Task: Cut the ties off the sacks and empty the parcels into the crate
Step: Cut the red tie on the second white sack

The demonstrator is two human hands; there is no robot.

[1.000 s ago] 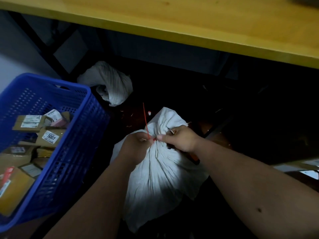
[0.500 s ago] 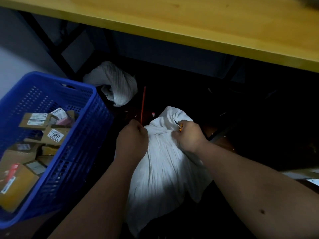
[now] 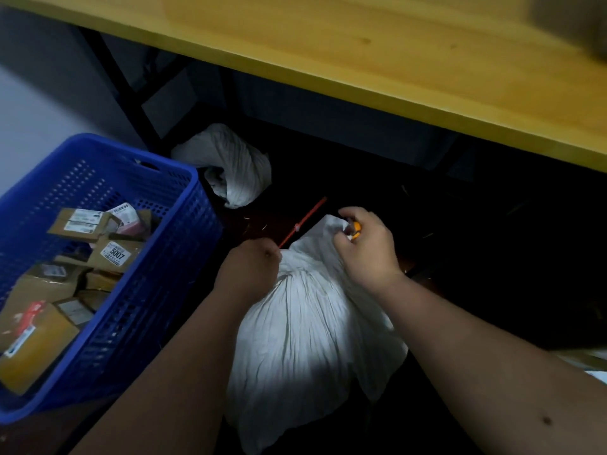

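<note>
Full white woven sack (image 3: 305, 339) sits on the dark floor just right of the blue perforated plastic crate (image 3: 157, 290). Left hand (image 3: 251, 267) pinches a thin red plastic tie (image 3: 302, 221), which angles up and away from the sack's neck; it looks already free of the cloth, so the cut seems done here. Right hand (image 3: 364, 247) grips the bunched sack mouth together with an orange-handled cutter (image 3: 355, 230). Crate already holds many brown cardboard parcels (image 3: 115, 254). A crumpled white sack (image 3: 230, 165) lies beyond, apparently emptied. Left to do: drop the tie, open the mouth, tip this sack into the crate.
</note>
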